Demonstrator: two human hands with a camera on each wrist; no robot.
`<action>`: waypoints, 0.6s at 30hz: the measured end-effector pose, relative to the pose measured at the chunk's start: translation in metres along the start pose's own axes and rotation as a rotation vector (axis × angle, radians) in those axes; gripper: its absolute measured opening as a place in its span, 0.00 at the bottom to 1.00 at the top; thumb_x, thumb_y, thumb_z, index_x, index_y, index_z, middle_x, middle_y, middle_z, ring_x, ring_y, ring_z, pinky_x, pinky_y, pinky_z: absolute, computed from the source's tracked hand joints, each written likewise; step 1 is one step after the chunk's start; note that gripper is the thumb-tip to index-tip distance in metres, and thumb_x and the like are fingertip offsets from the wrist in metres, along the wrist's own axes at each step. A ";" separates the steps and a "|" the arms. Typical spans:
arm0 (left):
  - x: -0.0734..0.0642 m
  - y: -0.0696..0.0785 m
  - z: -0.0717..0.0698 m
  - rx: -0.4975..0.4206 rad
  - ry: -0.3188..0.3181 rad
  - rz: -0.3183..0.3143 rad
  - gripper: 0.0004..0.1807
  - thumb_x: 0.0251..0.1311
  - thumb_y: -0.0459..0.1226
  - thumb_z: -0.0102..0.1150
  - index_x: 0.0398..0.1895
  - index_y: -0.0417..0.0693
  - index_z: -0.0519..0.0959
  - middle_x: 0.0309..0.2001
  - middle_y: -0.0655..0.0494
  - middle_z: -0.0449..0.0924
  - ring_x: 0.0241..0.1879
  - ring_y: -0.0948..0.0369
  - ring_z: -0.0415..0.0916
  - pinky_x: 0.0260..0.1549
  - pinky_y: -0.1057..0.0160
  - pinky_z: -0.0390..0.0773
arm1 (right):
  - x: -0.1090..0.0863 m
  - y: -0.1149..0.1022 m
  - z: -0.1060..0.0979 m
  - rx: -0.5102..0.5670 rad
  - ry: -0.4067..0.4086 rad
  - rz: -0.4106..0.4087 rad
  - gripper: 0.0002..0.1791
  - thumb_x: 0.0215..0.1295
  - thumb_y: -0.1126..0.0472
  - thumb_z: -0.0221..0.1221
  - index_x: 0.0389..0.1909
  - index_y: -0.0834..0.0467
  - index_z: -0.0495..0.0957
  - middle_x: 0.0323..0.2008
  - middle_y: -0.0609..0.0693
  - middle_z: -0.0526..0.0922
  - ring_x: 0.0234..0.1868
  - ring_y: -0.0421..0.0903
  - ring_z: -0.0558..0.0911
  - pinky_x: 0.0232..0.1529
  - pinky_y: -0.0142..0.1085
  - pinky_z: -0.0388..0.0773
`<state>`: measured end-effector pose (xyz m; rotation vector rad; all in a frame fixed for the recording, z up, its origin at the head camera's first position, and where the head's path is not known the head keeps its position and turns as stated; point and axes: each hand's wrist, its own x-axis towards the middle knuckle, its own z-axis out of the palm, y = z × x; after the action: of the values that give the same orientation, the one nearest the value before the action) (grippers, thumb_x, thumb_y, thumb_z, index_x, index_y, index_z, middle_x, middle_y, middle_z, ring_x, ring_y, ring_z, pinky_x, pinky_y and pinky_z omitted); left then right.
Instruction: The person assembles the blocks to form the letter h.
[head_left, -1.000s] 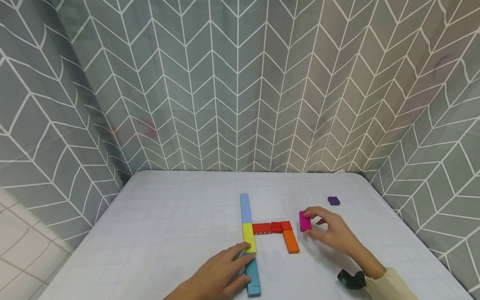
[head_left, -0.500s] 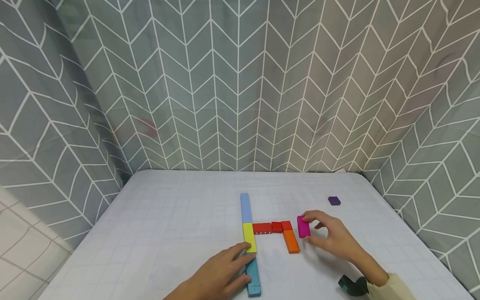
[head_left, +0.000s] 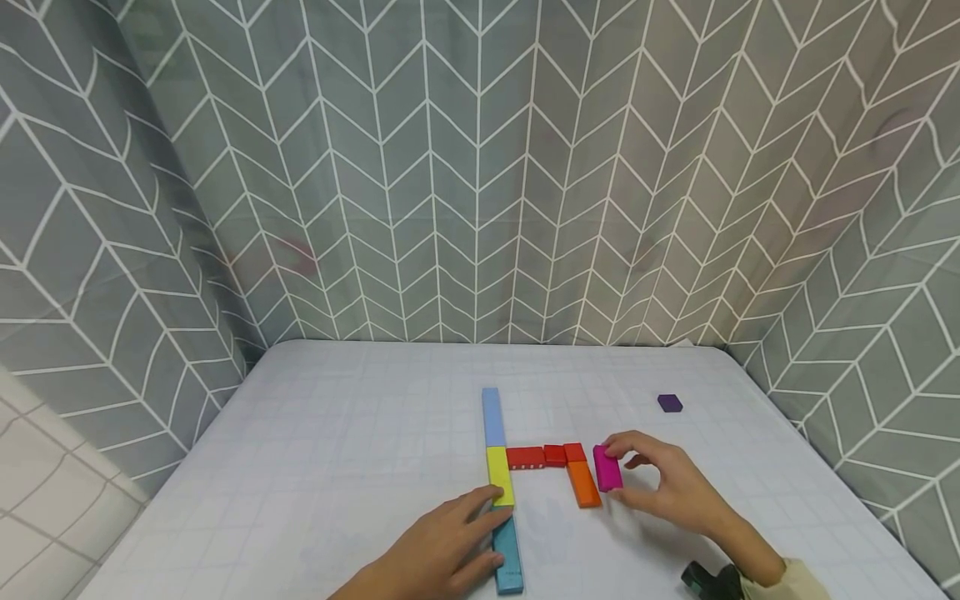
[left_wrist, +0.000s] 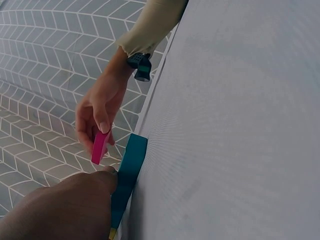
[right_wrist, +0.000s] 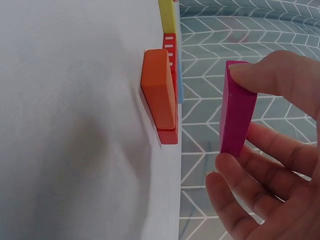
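Observation:
Between thumb and fingertips, my right hand [head_left: 667, 483] pinches a magenta block [head_left: 607, 469]. The right wrist view shows that magenta block [right_wrist: 237, 110] held above the table, apart from the orange block [right_wrist: 159, 90]. My left hand [head_left: 442, 537] rests with extended fingers on the yellow block [head_left: 498, 468] and teal block [head_left: 508, 562]. These stand end to end with a light blue block [head_left: 492, 417]. From the yellow block, a red block with white marks [head_left: 525, 457] and two small red blocks [head_left: 555, 455] run right. The orange block [head_left: 583, 485] extends toward me from the last one.
A small purple block [head_left: 670, 403] lies alone at the right rear of the white table [head_left: 337, 433]. Grey patterned curtains [head_left: 480, 167] rise behind the table and along its sides. A dark device [head_left: 708, 581] is strapped at the right wrist.
My right hand has brought the magenta block nearer to me and slightly left, so it now appears beside the orange block. The left hand and the laid blocks stay put.

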<state>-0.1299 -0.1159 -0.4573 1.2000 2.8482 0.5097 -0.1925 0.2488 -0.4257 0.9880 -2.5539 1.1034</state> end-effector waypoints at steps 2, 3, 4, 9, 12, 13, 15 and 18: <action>0.000 0.000 0.000 0.003 0.001 0.002 0.34 0.77 0.64 0.41 0.76 0.59 0.70 0.76 0.57 0.64 0.67 0.60 0.71 0.59 0.55 0.78 | -0.001 -0.001 0.000 0.001 -0.002 -0.009 0.25 0.52 0.66 0.79 0.50 0.49 0.81 0.52 0.45 0.84 0.50 0.44 0.83 0.43 0.45 0.87; 0.000 0.000 0.000 0.001 0.000 0.001 0.34 0.77 0.64 0.41 0.77 0.59 0.70 0.76 0.57 0.64 0.67 0.60 0.70 0.59 0.55 0.78 | -0.001 -0.001 0.000 0.004 -0.004 -0.016 0.25 0.53 0.65 0.79 0.49 0.48 0.81 0.52 0.45 0.84 0.50 0.44 0.83 0.43 0.45 0.87; 0.000 0.000 0.000 0.002 0.002 0.004 0.34 0.77 0.64 0.40 0.77 0.59 0.70 0.76 0.57 0.64 0.67 0.60 0.70 0.59 0.55 0.78 | -0.002 -0.001 0.000 0.007 -0.006 -0.027 0.24 0.53 0.65 0.79 0.49 0.48 0.81 0.52 0.45 0.84 0.50 0.44 0.83 0.43 0.45 0.87; 0.000 -0.001 0.001 -0.015 -0.003 -0.002 0.34 0.77 0.64 0.40 0.77 0.59 0.69 0.76 0.57 0.63 0.68 0.60 0.69 0.61 0.55 0.76 | -0.003 -0.001 0.001 0.030 -0.037 -0.088 0.23 0.54 0.65 0.79 0.47 0.47 0.81 0.52 0.46 0.84 0.50 0.45 0.83 0.43 0.44 0.86; 0.000 -0.001 0.002 -0.008 0.003 0.008 0.34 0.77 0.64 0.40 0.77 0.59 0.70 0.76 0.57 0.63 0.68 0.60 0.69 0.61 0.55 0.77 | -0.004 -0.002 0.001 0.035 -0.056 -0.108 0.22 0.55 0.63 0.79 0.48 0.47 0.81 0.52 0.47 0.84 0.50 0.45 0.83 0.43 0.44 0.86; 0.000 -0.002 0.002 -0.007 0.004 0.009 0.34 0.77 0.64 0.40 0.77 0.59 0.70 0.76 0.57 0.63 0.68 0.60 0.69 0.61 0.55 0.77 | -0.005 -0.003 0.001 0.034 -0.060 -0.113 0.22 0.55 0.63 0.79 0.48 0.47 0.81 0.53 0.47 0.84 0.50 0.45 0.83 0.43 0.44 0.86; 0.000 -0.002 0.002 -0.005 0.007 0.012 0.34 0.78 0.63 0.40 0.77 0.58 0.70 0.76 0.56 0.63 0.68 0.60 0.70 0.61 0.55 0.77 | -0.006 -0.004 0.001 0.029 -0.070 -0.112 0.22 0.56 0.62 0.78 0.49 0.47 0.81 0.53 0.47 0.84 0.50 0.45 0.83 0.43 0.43 0.86; 0.000 -0.002 0.003 -0.007 0.005 0.010 0.34 0.78 0.63 0.39 0.77 0.58 0.70 0.76 0.56 0.63 0.68 0.60 0.69 0.61 0.54 0.76 | -0.008 -0.005 0.002 0.030 -0.079 -0.113 0.22 0.56 0.61 0.78 0.49 0.46 0.80 0.53 0.47 0.84 0.50 0.44 0.83 0.43 0.43 0.86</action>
<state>-0.1311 -0.1167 -0.4607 1.2142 2.8436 0.5231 -0.1828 0.2489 -0.4275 1.1899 -2.5137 1.0952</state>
